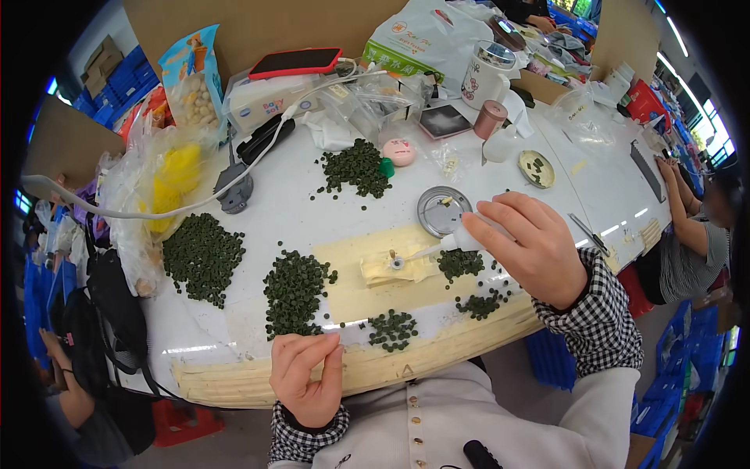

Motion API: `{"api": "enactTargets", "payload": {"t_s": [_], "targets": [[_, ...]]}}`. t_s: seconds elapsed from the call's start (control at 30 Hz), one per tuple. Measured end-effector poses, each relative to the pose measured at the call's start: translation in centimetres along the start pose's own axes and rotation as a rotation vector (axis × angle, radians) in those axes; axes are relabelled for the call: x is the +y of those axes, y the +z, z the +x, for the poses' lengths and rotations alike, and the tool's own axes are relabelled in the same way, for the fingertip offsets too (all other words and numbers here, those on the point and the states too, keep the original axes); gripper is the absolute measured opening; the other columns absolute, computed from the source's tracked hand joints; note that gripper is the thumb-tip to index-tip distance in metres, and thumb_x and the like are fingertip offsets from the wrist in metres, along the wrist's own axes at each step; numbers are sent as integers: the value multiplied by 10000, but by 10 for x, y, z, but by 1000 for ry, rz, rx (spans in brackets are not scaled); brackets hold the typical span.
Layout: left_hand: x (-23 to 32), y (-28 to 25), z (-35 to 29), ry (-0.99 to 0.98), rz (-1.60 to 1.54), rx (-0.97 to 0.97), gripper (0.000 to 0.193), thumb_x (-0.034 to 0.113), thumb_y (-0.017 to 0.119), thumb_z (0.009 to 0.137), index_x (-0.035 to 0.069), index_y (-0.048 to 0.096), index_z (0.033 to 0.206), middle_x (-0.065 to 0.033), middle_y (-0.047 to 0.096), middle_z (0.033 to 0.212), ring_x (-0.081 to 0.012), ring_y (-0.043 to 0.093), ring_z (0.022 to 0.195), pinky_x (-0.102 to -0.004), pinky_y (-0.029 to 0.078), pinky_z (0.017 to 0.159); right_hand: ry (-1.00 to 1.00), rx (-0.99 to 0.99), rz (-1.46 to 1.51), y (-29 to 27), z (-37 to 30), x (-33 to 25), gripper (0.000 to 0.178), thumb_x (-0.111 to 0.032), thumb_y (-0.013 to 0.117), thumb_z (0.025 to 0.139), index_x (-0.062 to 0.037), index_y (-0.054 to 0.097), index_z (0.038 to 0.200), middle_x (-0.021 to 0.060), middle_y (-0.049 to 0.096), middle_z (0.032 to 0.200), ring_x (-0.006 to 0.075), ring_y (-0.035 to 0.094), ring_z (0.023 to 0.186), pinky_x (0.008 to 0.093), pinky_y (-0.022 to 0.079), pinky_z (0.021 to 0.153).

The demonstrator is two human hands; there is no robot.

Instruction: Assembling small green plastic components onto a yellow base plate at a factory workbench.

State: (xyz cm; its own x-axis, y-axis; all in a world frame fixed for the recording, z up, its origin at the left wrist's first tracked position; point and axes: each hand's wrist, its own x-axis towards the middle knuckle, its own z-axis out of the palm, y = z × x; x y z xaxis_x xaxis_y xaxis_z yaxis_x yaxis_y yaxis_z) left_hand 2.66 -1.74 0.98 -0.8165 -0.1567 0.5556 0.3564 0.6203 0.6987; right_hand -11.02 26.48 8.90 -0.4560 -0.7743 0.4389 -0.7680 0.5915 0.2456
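My right hand (531,246) grips a small white glue bottle (459,241). Its thin nozzle points left and touches a tiny round piece (397,263) on a pale yellow block (394,270). My left hand (307,375) hovers at the table's near edge with thumb and forefinger pinched together; whether a tiny piece sits between them I cannot tell. Piles of small dark green discs lie around: one (294,289) just above my left hand, one (392,330) near the front edge, one (461,263) under my right hand.
More green discs lie at the left (202,255) and far middle (355,168). A round metal lid (443,210), a pink ball (399,152), a white cable (180,207), bags, a phone (295,62) and jars crowd the back. Another person (691,234) works at the right.
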Motion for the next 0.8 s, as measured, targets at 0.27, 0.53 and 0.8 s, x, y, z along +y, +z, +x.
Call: {"api": "enactTargets", "payload": {"t_s": [0.27, 0.53, 0.8], "targets": [[1, 1, 0, 1, -51, -2, 220, -106, 679, 748, -1, 695, 941, -103, 672, 863, -235, 546, 800, -326, 436, 751, -22, -3, -35, -6, 6, 2, 350, -98, 614, 744, -33, 616, 1087, 92, 607, 1049, 254, 587, 990, 352, 516, 793], [0, 0, -1, -1, -66, -3, 222, -99, 687, 745, 7, 699, 940, -102, 673, 855, -239, 548, 793, -332, 439, 745, -20, -13, -44, -6, 9, -1, 340, -104, 613, 750, -38, 620, 1084, 89, 610, 1050, 251, 588, 996, 351, 520, 805], [-2, 0, -4, -32, -48, 4, 210, -109, 676, 772, 2, 679, 950, -89, 673, 866, -198, 536, 797, -274, 438, 701, 229, -108, 298, -4, 4, 10, 319, -75, 698, 768, -15, 621, 1071, 103, 623, 988, 253, 608, 941, 340, 523, 783]]}}
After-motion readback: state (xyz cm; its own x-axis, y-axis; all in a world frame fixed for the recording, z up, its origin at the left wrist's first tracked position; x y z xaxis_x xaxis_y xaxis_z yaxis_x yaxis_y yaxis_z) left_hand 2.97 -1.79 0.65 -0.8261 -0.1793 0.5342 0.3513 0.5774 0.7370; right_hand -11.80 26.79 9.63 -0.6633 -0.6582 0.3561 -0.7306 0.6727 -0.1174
